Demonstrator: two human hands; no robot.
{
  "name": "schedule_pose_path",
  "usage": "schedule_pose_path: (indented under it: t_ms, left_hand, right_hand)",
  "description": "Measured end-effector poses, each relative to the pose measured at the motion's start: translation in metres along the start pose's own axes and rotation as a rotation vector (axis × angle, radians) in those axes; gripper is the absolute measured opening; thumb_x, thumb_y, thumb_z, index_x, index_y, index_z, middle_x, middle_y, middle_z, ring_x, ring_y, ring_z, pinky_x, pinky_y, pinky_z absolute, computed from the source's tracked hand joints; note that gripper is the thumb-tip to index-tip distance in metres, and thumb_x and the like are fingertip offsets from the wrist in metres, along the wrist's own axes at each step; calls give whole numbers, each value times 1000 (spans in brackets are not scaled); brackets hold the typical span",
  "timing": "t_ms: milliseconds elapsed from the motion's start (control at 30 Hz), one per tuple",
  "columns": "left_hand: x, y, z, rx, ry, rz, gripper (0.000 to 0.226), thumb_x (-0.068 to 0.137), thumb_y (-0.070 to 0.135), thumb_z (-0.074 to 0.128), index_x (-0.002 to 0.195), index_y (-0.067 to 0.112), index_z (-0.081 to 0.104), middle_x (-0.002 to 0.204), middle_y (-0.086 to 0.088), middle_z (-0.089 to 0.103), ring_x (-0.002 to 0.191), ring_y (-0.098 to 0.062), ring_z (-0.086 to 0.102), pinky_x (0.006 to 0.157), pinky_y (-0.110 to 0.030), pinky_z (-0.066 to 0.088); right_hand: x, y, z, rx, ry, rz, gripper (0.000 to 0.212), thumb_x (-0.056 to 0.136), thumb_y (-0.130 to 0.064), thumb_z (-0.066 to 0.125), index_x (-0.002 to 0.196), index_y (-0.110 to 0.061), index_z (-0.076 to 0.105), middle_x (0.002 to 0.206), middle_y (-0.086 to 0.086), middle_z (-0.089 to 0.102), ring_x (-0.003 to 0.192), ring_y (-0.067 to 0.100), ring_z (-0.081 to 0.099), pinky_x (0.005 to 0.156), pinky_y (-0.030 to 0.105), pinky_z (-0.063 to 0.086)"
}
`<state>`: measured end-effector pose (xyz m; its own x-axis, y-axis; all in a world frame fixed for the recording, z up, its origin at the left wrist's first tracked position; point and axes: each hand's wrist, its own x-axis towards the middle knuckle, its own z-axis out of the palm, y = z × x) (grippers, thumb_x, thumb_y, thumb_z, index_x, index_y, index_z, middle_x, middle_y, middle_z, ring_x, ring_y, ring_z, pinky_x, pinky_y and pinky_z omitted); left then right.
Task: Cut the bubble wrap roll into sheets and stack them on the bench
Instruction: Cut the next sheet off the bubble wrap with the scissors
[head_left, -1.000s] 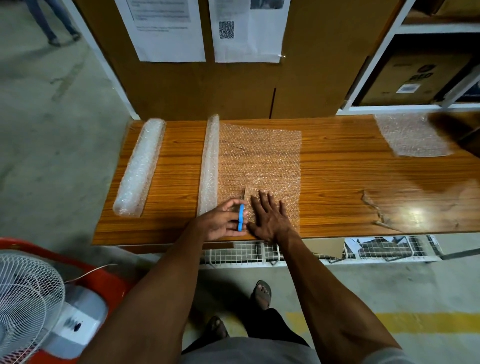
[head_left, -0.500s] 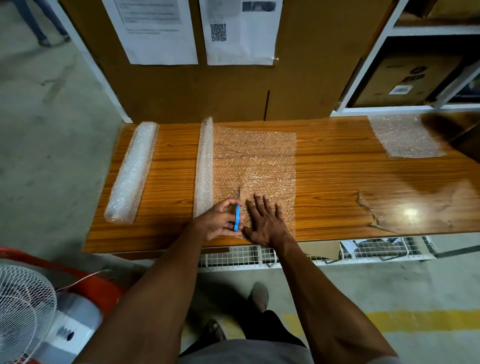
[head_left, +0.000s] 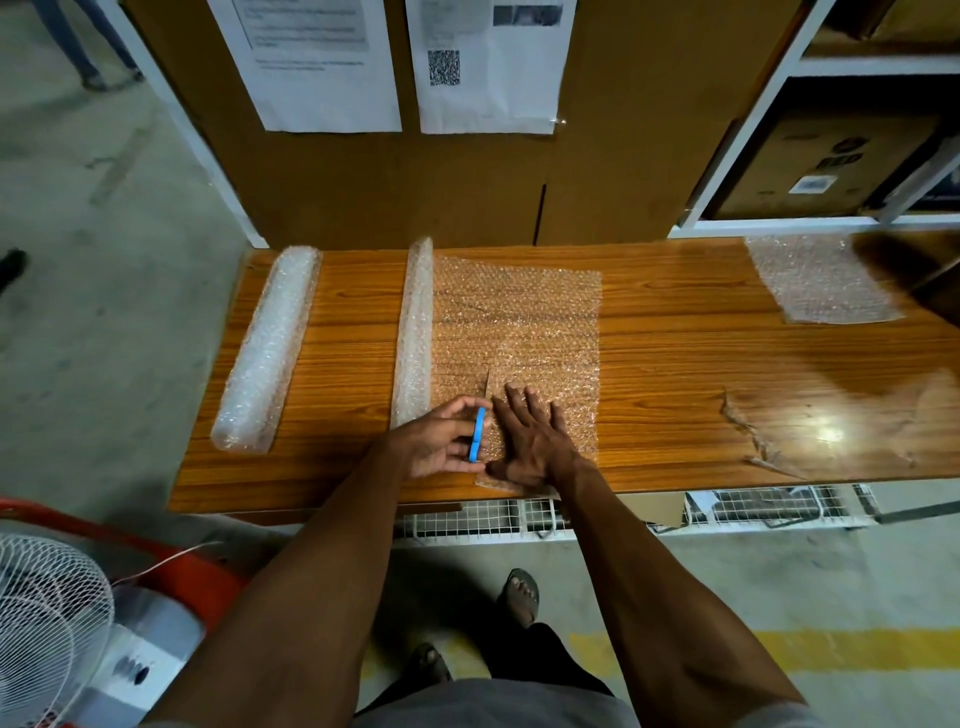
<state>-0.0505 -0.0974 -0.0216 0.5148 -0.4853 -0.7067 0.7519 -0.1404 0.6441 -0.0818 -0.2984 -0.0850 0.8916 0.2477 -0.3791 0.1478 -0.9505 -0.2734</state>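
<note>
Spanning grey concrete floor (head_left: 130, 322), wooden bench (head_left: 675, 364); left fingers (head_left: 457, 415) curled round blue cutter (head_left: 477, 434), right fingers (head_left: 524, 410) flat on bubble wrap (head_left: 519, 322).

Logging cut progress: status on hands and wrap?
Left hand grips blue cutter. Right hand flat on wrap. Cut started at near edge. Nothing in the way.

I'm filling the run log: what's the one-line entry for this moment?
left hand: holds blue cutter | right hand: flat on unrolled bubble wrap | cut: partway | stack: far right of bench
</note>
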Motion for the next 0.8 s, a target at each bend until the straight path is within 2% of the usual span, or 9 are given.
schedule_pose_path:
  t_ms: [200, 333, 500, 600, 800]
  left_hand:
    - [4, 9, 0, 77, 2, -17, 37, 101, 8, 63, 133, 28, 62, 136, -15, 53, 113, -36, 63, 92, -54, 59]
    - [8, 9, -2, 112, 5, -13, 40, 98, 2, 65, 129, 27, 63, 132, -14, 59, 111, -34, 67, 93, -55, 59]
    - [12, 6, -3, 113, 54, -1, 46, 91, -5, 71, 127, 24, 62, 133, -19, 55, 101, -35, 68, 92, -55, 59]
    - [12, 7, -1, 100, 46, -3, 46, 93, -4, 69, 129, 23, 61, 130, -15, 56, 111, -38, 67, 93, -54, 59]
    - [12, 14, 5, 37, 15, 11, 43, 97, 9, 67, 136, 26, 59, 136, -16, 52, 112, -36, 64, 96, -53, 58]
  right_hand:
    - [2, 4, -2, 42, 31, -11, 117, 79, -79, 60, 166, -28, 0, 173, 4, -17, 159, 30, -15, 125, 65, -3]
    - [6, 6, -4, 60, 138, 8, 97, 88, -80, 42, 163, -24, 17, 173, 5, -12, 160, 28, -8, 124, 61, -4]
    - [8, 9, -7, 18, 60, 50, 106, 90, -77, 45, 165, -26, -11, 169, 4, -23, 156, 29, -19, 125, 62, -6]
    - [6, 11, -10, 2, 27, 57, 108, 90, -78, 47, 165, -28, -13, 168, 4, -26, 155, 29, -22, 125, 64, -5]
    - [11, 12, -8, -10, -11, 81, 111, 86, -82, 49, 163, -33, -15, 167, 5, -30, 155, 33, -22, 123, 69, -3]
